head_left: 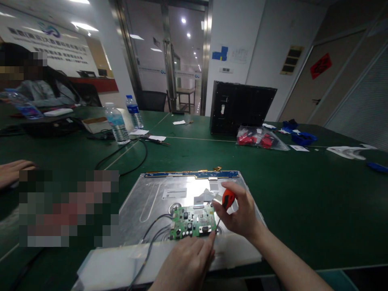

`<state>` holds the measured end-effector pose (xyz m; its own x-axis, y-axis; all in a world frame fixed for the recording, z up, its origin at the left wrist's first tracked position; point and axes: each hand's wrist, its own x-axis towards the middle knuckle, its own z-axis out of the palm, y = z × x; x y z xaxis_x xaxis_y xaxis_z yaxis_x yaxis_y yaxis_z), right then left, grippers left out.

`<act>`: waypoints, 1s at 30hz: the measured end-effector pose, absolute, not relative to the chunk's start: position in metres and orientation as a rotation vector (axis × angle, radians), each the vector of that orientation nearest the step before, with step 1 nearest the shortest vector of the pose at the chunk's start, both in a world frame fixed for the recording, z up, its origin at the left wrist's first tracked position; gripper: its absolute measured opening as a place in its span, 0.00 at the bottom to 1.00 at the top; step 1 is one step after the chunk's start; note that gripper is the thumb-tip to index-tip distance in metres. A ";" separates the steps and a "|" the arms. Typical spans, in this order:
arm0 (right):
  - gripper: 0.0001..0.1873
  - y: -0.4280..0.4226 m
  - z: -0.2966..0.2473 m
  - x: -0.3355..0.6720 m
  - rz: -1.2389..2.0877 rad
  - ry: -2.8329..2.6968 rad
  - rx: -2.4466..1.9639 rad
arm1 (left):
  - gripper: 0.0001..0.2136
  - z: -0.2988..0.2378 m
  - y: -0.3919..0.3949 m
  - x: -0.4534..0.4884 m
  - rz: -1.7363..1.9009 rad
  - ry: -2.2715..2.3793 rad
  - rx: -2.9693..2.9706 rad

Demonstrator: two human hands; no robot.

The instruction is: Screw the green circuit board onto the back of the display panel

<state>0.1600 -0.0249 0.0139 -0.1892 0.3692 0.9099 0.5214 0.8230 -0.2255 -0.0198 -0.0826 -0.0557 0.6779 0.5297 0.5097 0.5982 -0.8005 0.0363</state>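
My right hand (242, 210) holds a screwdriver (228, 199) by its red and black handle. The thin shaft slants down to the lower right corner of a green circuit board (194, 220). Beside that corner, my left hand (188, 258) rests low with its index finger stretched toward the screwdriver's tip; its thumb and the undersides of its fingers are hidden. The board sits on the metal back of a flat display panel (151, 202), with black cables (154, 222) at its left side. A blue circuit strip (190, 174) runs along the panel's far edge.
White foam (112, 262) lies under the panel's near edge. Farther back stand a black monitor housing (242, 107), a bag of red parts (260, 138) and water bottles (117, 123). Another person's hand (15, 171) rests at the left; a cable (145, 155) curves across the green table.
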 end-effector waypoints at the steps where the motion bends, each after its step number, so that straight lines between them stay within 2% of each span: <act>1: 0.18 -0.026 0.015 0.161 -0.130 -1.819 -0.670 | 0.15 -0.057 -0.083 -0.020 -0.775 -0.921 -2.748; 8: 0.26 -0.028 0.017 0.165 -0.030 -1.863 -0.623 | 0.17 -0.059 -0.083 -0.021 -0.734 -0.886 -2.736; 21: 0.22 -0.027 0.014 0.161 -0.166 -1.819 -0.644 | 0.15 -0.056 -0.083 -0.021 -0.728 -0.918 -2.737; 30: 0.21 -0.026 0.016 0.160 -0.119 -1.817 -0.612 | 0.16 -0.056 -0.085 -0.022 -0.715 -0.927 -2.766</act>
<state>0.1595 -0.0261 0.0156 -0.2071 0.3469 0.9148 0.4630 0.8585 -0.2207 -0.0222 -0.0853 -0.0556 0.6974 0.5333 0.4788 0.5985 -0.8009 0.0201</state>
